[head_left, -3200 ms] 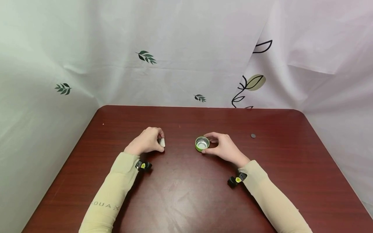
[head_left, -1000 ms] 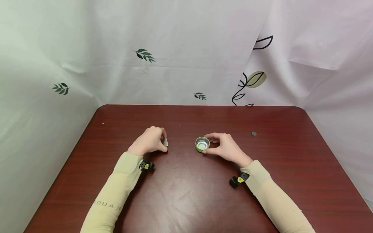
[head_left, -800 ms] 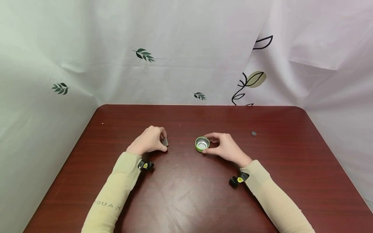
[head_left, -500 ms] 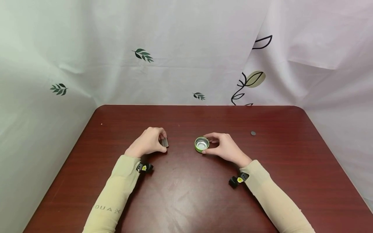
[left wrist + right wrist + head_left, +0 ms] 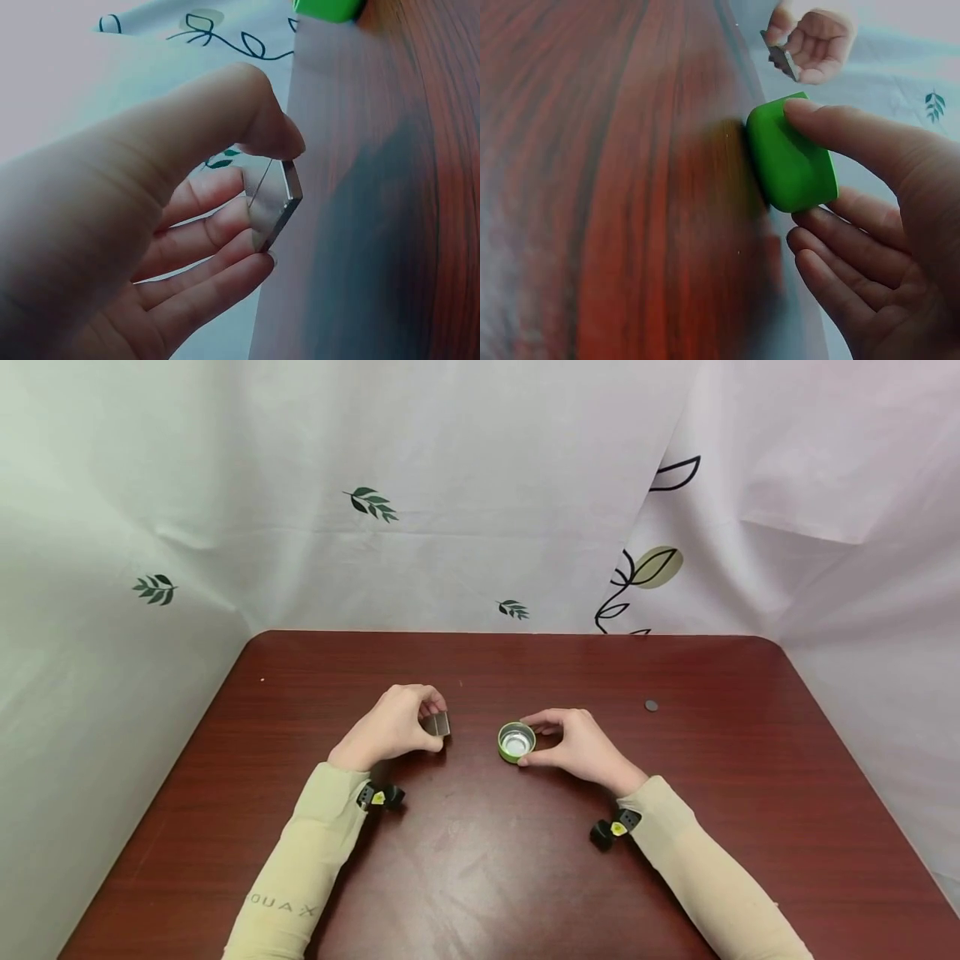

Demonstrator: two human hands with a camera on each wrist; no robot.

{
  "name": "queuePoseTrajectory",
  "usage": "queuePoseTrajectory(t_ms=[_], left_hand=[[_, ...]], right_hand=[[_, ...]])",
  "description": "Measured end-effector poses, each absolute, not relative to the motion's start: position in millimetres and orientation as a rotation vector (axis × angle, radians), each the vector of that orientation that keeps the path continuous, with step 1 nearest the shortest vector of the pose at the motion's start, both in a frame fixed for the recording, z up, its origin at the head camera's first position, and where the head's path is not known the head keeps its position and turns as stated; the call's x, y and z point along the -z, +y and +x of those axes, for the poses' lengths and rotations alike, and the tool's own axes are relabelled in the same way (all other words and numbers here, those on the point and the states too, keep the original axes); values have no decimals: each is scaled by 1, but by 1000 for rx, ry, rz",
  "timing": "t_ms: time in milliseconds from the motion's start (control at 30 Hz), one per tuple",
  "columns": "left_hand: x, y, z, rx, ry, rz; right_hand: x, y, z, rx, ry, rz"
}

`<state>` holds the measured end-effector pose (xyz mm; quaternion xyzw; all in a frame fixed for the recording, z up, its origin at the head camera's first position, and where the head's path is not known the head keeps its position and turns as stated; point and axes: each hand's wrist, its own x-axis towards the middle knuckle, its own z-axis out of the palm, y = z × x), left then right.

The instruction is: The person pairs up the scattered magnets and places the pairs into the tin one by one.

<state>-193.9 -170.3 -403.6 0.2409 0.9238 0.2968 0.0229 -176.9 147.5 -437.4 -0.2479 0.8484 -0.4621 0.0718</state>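
My left hand (image 5: 393,727) pinches a small, flat, grey metallic rectangular piece (image 5: 437,724) between thumb and fingertips, above the table's left-centre. In the left wrist view the metallic piece (image 5: 271,206) stands on edge, with a thin line across its face. My right hand (image 5: 583,750) grips a small round green tin (image 5: 516,757) by its side, thumb on the near side and fingers on the far side. The tin is upright and uncovered, its silver inside visible from above. A short gap separates the metallic piece from the tin. Whether the tin touches the table I cannot tell.
A small grey disc (image 5: 651,706) lies on the reddish-brown wooden table (image 5: 480,860), right of the tin. A tiny white speck (image 5: 262,680) shows near the far left corner. White fabric (image 5: 465,485) with leaf prints hangs behind the table and at both sides.
My left hand has moved right with the metallic piece, which now shows more of its face. The right hand and tin have shifted slightly toward me. The disc has stayed put.
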Motion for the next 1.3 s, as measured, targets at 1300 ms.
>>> queuePoseTrajectory(t_ms=[1300], left_hand=[[388, -129, -180, -1060, 2808, 926]], right_hand=[[438, 147, -175, 1375, 2567, -772]])
